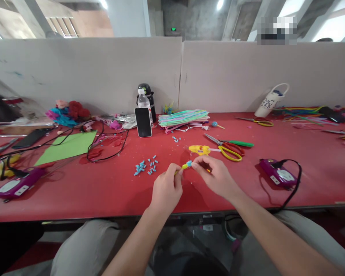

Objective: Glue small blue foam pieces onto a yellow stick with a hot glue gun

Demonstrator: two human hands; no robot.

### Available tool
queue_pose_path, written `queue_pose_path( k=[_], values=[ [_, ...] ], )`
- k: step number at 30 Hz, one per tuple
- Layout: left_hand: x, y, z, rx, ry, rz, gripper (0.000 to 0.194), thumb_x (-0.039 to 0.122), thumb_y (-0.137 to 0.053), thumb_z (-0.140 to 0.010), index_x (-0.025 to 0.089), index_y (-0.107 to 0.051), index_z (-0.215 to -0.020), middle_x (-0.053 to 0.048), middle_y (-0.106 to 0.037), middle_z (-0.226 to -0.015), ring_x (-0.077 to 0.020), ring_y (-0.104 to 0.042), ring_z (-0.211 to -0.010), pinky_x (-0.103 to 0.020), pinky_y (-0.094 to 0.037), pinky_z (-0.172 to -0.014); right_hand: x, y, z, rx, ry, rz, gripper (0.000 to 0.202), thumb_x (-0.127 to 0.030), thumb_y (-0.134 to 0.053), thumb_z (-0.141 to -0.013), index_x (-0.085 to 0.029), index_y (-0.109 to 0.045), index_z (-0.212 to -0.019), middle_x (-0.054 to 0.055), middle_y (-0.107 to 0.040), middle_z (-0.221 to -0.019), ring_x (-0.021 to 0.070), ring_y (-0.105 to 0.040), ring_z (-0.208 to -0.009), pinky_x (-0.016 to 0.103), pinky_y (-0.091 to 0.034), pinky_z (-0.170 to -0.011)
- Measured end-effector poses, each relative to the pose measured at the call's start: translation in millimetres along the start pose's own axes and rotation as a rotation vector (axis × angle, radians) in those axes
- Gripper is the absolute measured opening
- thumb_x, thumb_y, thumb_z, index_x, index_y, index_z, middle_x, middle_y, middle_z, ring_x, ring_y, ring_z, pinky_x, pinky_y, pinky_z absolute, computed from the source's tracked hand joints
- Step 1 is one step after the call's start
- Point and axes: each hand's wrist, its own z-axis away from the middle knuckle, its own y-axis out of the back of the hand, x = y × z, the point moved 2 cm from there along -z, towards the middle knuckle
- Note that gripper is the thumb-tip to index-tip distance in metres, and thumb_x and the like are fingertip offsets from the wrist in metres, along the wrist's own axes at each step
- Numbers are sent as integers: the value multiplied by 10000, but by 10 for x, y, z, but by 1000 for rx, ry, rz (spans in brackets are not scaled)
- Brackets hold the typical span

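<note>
My left hand (167,188) pinches a thin yellow stem (184,166) between thumb and fingertips. Small light blue pieces (189,163) sit at the stem's right end. The thumb and fingertips of my right hand (215,174) close on that blue end; whether they grip a separate piece is hidden. Short blue cut pieces (140,168) lie in a loose pile to the left of my hands. Just beyond my right hand lies a yellow glue gun (199,149) with a clear stick in its back, beside scissors with yellow and red handles (230,152).
Pastel pipe cleaners (184,118) lie bundled near the partition (103,73). A phone (143,122) leans upright before bottles. Purple power strips (278,174) with black cords stand on both sides. A green sheet (69,147) lies left. A blue-topped stick (214,124) lies behind the scissors.
</note>
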Motion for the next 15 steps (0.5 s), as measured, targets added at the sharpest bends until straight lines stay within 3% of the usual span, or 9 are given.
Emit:
queue_pose_path(
  k=[6, 15],
  values=[
    [6, 8, 4, -8, -2, -31, 121, 227, -426, -966, 223, -522, -891, -7, -673, -745, -151, -603, -620, -229, -372, -603, 39, 8, -9, -25, -33, 0, 227, -394, -564, -957, -200, -643, -869, 28, -687, -822, 169, -615, -733, 280, -461, -677],
    [-6, 80, -16, -28, 7, -28, 140, 241, -453, -959, 223, -559, -871, 2, -681, -723, -132, -549, -544, -223, -335, -551, -7, 19, 11, 84, 14, -12, 210, -407, -584, -946, -218, -656, -893, 43, -708, -877, 189, -654, -781, 305, -516, -740]
  ],
)
